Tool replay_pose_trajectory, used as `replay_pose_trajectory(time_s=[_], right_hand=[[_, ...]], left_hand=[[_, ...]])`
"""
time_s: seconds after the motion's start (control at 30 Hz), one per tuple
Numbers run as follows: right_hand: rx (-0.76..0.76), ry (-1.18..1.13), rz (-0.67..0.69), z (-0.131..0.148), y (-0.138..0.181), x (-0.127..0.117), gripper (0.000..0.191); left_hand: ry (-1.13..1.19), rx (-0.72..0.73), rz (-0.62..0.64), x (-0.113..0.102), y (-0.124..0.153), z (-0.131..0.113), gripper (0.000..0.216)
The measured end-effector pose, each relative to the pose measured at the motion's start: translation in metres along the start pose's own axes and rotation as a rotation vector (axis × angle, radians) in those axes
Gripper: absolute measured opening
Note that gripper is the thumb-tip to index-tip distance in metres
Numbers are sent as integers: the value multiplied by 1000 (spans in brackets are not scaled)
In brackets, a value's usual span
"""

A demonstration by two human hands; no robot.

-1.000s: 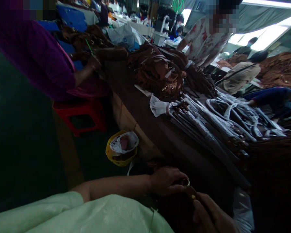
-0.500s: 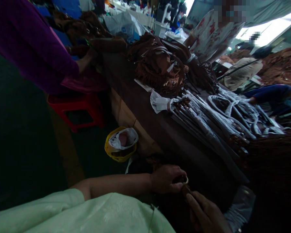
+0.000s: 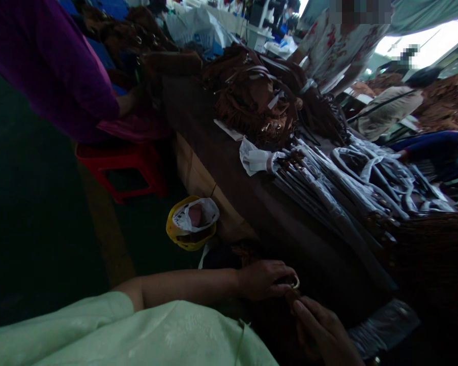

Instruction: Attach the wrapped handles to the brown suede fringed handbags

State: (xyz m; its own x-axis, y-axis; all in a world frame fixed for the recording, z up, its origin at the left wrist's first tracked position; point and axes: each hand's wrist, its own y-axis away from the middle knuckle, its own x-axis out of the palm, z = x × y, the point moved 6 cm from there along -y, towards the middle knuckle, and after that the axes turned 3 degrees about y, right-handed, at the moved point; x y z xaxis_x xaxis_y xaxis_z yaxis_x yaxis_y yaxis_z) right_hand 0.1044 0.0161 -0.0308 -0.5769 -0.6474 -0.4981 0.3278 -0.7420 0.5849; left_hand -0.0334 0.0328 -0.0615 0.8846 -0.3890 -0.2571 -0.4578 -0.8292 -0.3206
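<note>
Low in front of me, my left hand (image 3: 265, 279) is closed by a gold-coloured metal ring (image 3: 296, 282), its thumb and fingers pinched at the ring's left side. A brown strap end (image 3: 291, 297) runs from the ring toward my right hand (image 3: 322, 325), whose thumb and fingers are pressed on it. The two hands nearly meet. Dark brown material hangs beneath them, too dim to make out. Beside my right wrist lies a plastic-wrapped piece (image 3: 385, 325) with a metal fitting.
A dark-covered table (image 3: 229, 178) holds plastic-wrapped straps (image 3: 328, 183) and a heap of brown fringed bags (image 3: 252, 96). On the floor stand a yellow basket (image 3: 170, 229) with a bag liner and a red stool (image 3: 118, 155), where a person in purple sits. Other people are across the table.
The view has shifted slightly. My hands keep their hold on the ring and strap, with the ring turned a little. The plastic-wrapped piece by my right wrist lies flatter and farther right.
</note>
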Motion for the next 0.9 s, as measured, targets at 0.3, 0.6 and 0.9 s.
replay_pose_trajectory(time_s=[0.3, 0.6, 0.9], right_hand=[[68, -140, 5, -13, -2, 6, 48], [81, -244, 6, -15, -4, 11, 46], [91, -261, 80, -23, -2, 11, 44]], left_hand=[[-34, -13, 28, 0, -1, 1, 32], [-51, -19, 39, 8, -2, 5, 31], [-84, -11, 29, 9, 0, 6, 34]])
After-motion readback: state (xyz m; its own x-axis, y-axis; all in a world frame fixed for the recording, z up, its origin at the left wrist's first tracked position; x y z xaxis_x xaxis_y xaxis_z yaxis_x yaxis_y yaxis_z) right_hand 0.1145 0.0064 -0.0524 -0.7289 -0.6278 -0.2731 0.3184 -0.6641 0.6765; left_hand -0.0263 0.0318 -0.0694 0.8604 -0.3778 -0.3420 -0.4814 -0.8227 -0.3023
